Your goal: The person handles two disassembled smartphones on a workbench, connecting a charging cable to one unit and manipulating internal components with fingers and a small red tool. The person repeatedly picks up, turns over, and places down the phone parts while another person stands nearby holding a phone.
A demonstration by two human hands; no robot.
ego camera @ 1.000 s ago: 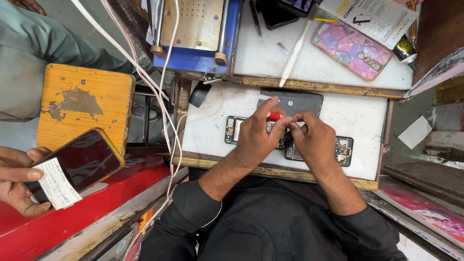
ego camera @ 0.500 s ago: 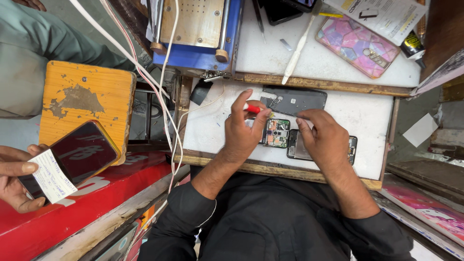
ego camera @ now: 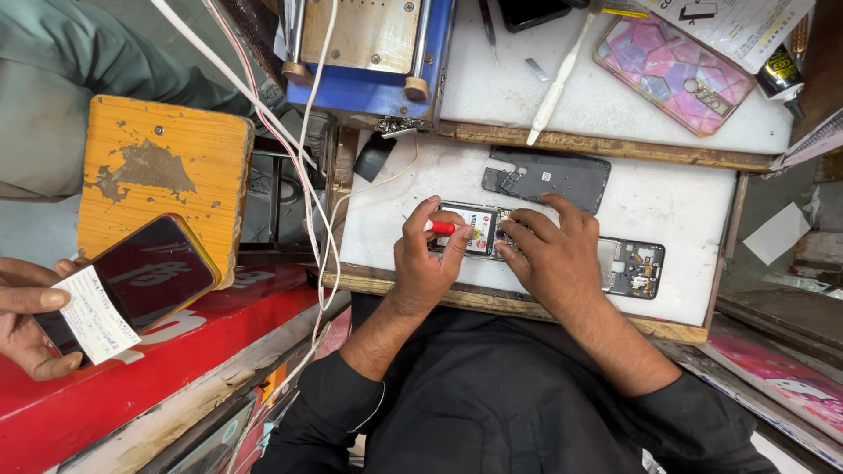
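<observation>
- A red-handled screwdriver (ego camera: 442, 227) is pinched between the thumb and fingers of the left hand (ego camera: 424, 263), which is closed on it; only a short red part of the handle is seen between the fingertips.
- The tool's tip is hidden, so contact with the phone cannot be told.
- Just under and to the right of that grip, an opened phone (ego camera: 562, 250) is laid flat on the white work mat (ego camera: 676, 202), its back removed and its inner parts exposed.
- The phone's middle is covered by the right hand (ego camera: 549, 263), which is pressed palm-down on it with fingers spread; nothing is seen gripped in it, and the phone is only held down.
- The two hands are set just beside each other, fingertips nearly touching over the phone's left part.
- Beyond the grip, a dark grey back cover (ego camera: 549, 178) is lain on the same mat, apart from the phone.
- Farther beyond, a pink patterned phone case (ego camera: 672, 75) and a white stick-like tool (ego camera: 558, 79) are seen on an upper board.
- Well to the left of the grip, a dark phone (ego camera: 145, 281) and a paper slip (ego camera: 95, 314) are held by another person's hand (ego camera: 26, 325) beside a worn yellow board (ego camera: 158, 175).
</observation>
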